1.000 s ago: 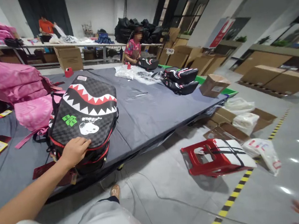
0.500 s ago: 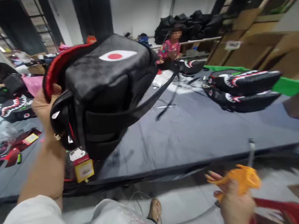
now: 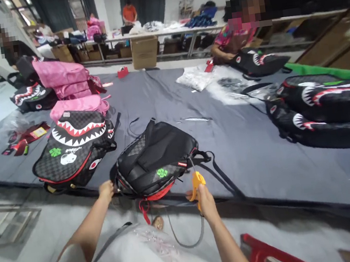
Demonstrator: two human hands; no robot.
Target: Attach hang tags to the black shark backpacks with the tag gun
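Note:
A black backpack with a green clover patch lies on its front near the table's front edge. My left hand is closed on its left end, by the top. An orange air blow gun is gripped in my right hand, its thin metal nozzle pointing up at the bag's right end. From its lower end a grey hose loops down. Left of this bag lies a checkered backpack with a printed shark mouth. Fingertips of my left hand are partly hidden by the bag.
Pink bags are stacked at the left, near red tags. Two shark-mouth bags lie at the right. Across the grey-covered table, a co-worker handles another bag. A red stool stands at lower right.
The backpack raised in my left hand has come down onto the table, turned over. My right hand has brought the blow gun up and left to it. The view has shifted.

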